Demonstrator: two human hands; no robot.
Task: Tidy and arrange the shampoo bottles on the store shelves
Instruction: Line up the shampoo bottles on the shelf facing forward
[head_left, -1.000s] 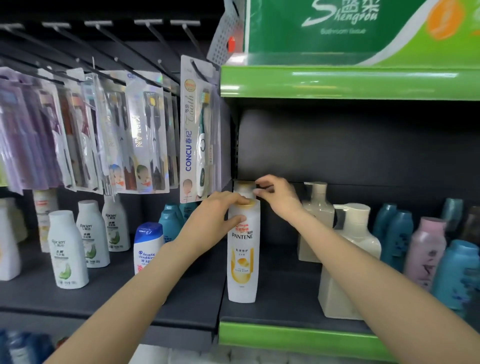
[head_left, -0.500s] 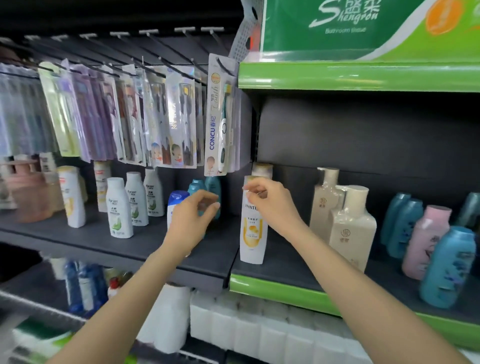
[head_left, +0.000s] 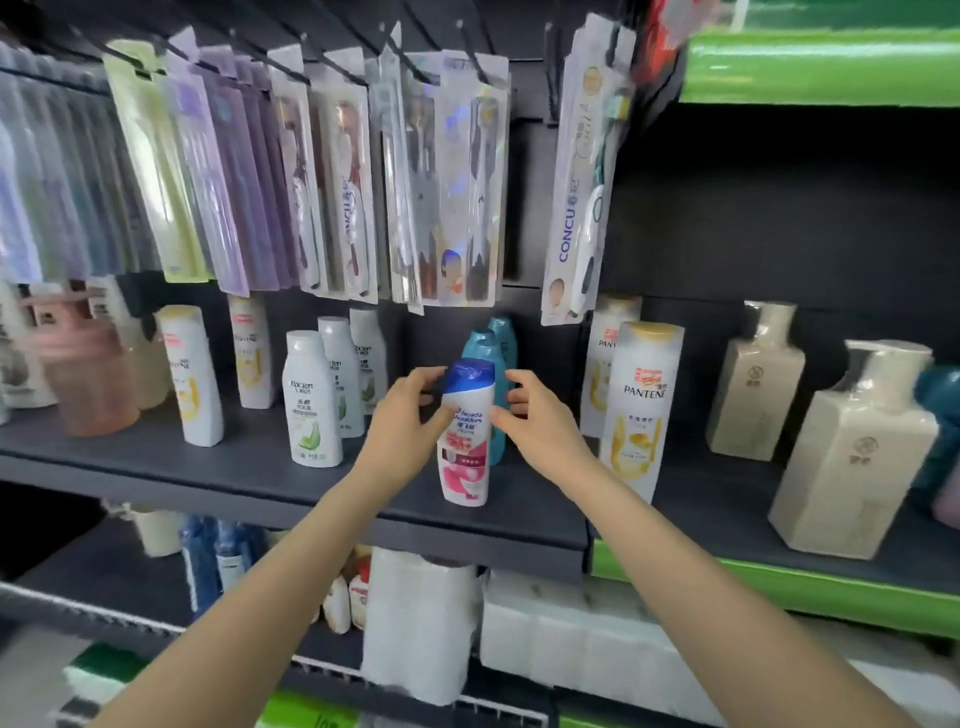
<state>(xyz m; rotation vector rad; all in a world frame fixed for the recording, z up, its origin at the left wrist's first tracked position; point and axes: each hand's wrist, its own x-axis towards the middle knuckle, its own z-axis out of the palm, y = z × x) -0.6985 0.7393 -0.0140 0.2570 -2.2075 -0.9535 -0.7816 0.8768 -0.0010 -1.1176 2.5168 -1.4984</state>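
The left hand (head_left: 402, 415) and the right hand (head_left: 540, 421) hold the sides of a white plastic shampoo bottle with a blue cap and pink label (head_left: 466, 434), the grip of each curled on it from its own side, and it stands near the front edge of the dark grey shelf (head_left: 249, 467). Two teal bottles (head_left: 491, 353) stand just behind it, so I think a push back could knock them over. A tug forward could tip it off the shelf.
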